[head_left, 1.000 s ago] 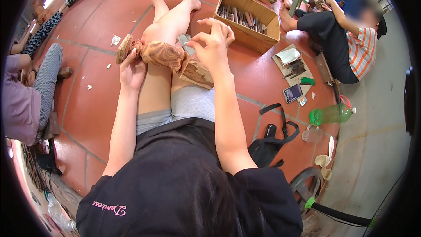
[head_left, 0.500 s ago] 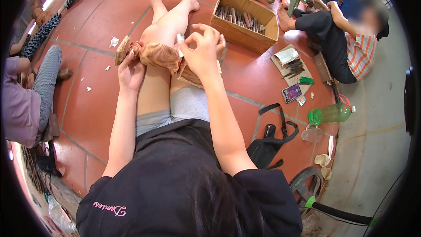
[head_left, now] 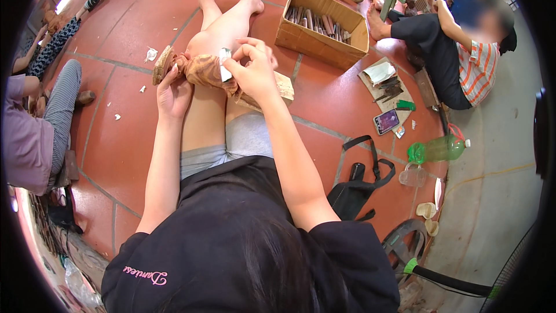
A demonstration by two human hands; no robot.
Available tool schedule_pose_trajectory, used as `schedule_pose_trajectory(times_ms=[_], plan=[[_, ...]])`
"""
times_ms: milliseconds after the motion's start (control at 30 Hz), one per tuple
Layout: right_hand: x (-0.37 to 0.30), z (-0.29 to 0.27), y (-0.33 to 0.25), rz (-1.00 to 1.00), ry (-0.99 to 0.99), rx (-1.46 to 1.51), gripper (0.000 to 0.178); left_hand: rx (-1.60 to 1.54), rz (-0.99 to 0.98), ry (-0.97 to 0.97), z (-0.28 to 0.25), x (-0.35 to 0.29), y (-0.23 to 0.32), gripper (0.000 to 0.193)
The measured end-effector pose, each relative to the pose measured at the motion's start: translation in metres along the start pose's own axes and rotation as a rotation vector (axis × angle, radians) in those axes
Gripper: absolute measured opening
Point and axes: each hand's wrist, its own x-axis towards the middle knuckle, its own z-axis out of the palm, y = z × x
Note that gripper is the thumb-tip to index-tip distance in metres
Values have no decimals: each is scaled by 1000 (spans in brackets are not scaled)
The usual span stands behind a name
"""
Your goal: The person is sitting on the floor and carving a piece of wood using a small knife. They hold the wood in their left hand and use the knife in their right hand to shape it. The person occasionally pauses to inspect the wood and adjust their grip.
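Observation:
A brown carved wooden figure (head_left: 204, 73) with swirling grain lies across my thighs. My left hand (head_left: 175, 94) is closed round its narrow left part, with the thumb up along the wood, near a flat base end. Between the thumb and fingers of my right hand (head_left: 255, 69) is a small white folded piece, paper-like (head_left: 225, 65), pressed against the carving's upper surface. What its underside looks like is hidden. A paler, rough block end (head_left: 284, 88) of the wood shows beyond my right wrist.
Ahead to the right stands a cardboard box (head_left: 322, 47) of chisel-like tools. A board (head_left: 370, 84) with cloth and small tools, a phone (head_left: 386, 122), a green bottle (head_left: 437, 149) and a black bag (head_left: 348, 194) lie rightward. People sit on both sides. A fan (head_left: 515, 266) is lower right.
My right hand has moved left and slightly down, bringing the white piece from above the carving's right part onto its middle. My left hand stays in place.

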Motion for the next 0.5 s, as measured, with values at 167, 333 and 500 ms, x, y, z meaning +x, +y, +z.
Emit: schedule_pose_trajectory(times_ms=[167, 333, 500], plan=[[8, -1, 8, 33, 246, -109, 20, -28, 27, 3, -1, -3, -1, 36], [0, 0, -14, 179, -126, 71, 20, -17, -4, 6, 0, 0, -1, 36], [5, 3, -10, -73, 182, -146, 19, -21, 9, -3, -1, -2, 0, 37]])
